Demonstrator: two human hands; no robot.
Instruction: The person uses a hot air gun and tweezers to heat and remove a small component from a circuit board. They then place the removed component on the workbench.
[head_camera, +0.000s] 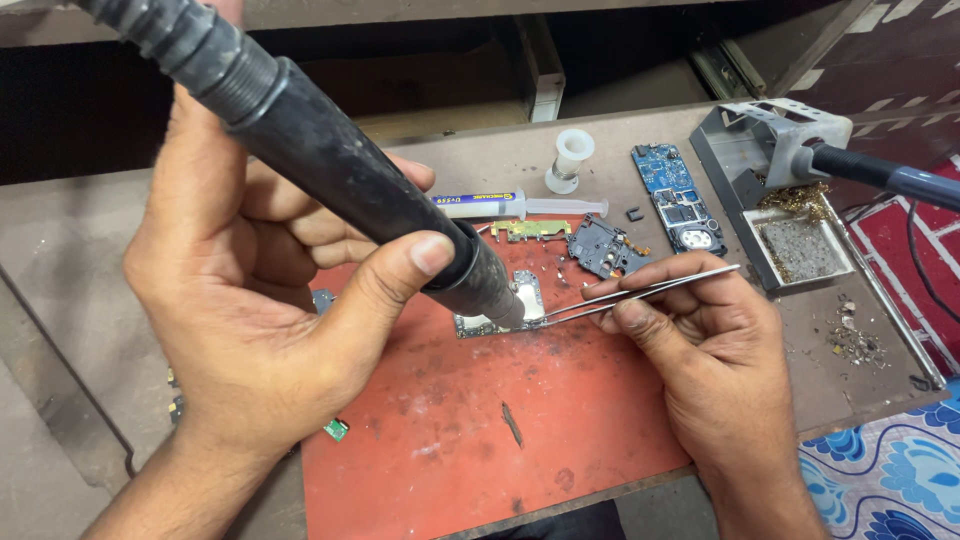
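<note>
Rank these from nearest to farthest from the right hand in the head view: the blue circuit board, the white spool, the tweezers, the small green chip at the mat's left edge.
From the right hand:
1. Tweezers, held in that hand, tips pointing left at the board being worked on.
2. Blue circuit board, just above the hand, toward the back of the bench.
3. White spool, farther back and left.
4. Small green chip, far left, under the left hand.

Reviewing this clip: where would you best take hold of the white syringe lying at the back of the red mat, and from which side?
Grip the white plastic syringe across its barrel's middle, coming from above. It lies flat with its long axis left to right; the thin plunger at its right end looks flimsier, and the left hand holding the black hot-air handle crowds its left end.
</note>
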